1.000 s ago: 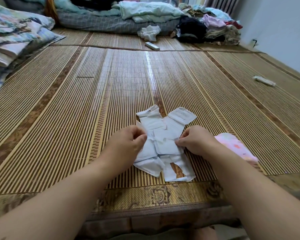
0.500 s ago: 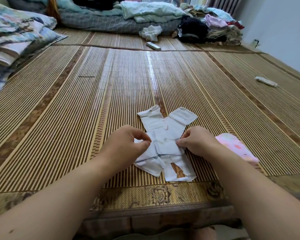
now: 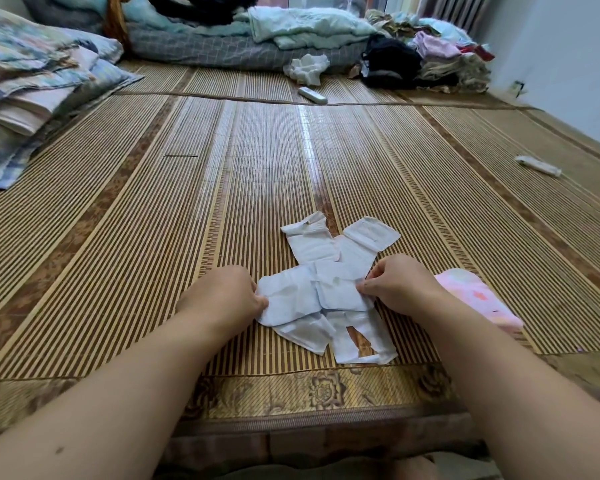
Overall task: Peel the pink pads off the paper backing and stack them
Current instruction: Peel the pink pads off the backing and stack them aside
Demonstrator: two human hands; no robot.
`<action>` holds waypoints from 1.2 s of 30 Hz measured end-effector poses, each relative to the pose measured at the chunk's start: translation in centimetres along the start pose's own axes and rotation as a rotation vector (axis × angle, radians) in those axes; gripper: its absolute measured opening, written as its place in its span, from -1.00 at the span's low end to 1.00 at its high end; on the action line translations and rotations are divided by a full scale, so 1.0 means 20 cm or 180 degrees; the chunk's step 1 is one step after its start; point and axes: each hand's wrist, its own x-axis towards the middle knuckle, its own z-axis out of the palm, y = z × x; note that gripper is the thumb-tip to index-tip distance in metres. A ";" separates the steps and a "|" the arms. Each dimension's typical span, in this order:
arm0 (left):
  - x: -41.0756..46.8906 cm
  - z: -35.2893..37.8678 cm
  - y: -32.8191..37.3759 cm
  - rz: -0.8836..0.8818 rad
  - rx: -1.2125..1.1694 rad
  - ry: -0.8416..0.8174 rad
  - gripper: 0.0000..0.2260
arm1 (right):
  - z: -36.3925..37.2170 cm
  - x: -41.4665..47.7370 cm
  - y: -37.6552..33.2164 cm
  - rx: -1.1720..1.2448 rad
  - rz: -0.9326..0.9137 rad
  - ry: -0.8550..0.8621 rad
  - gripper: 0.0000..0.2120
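Several white paper backing pieces (image 3: 329, 285) lie overlapped in a loose pile on the bamboo mat (image 3: 257, 174), near its front edge. My left hand (image 3: 222, 299) pinches the left edge of one white piece. On the pile's right edge, my right hand (image 3: 399, 282) pinches the white paper with its fingertips. A stack of pink pads (image 3: 478, 299) lies on the mat just right of my right wrist, partly hidden by my forearm.
Folded bedding (image 3: 32, 84) is piled at the far left. Clothes and quilts (image 3: 291, 32) line the far edge. A white remote (image 3: 312, 94) lies by them, and a small white tube (image 3: 537, 166) rests at the right. A wall rises at the far right.
My left hand has slid left and down, pulling a white piece out flat to the left. My right hand has stayed on the pile's right edge.
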 end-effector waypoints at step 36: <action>-0.13 -0.15 0.09 0.0305 -0.4005 0.0108 -0.93 | 0.02 -0.27 -0.47 0.2637 -0.0885 -0.0554 -0.91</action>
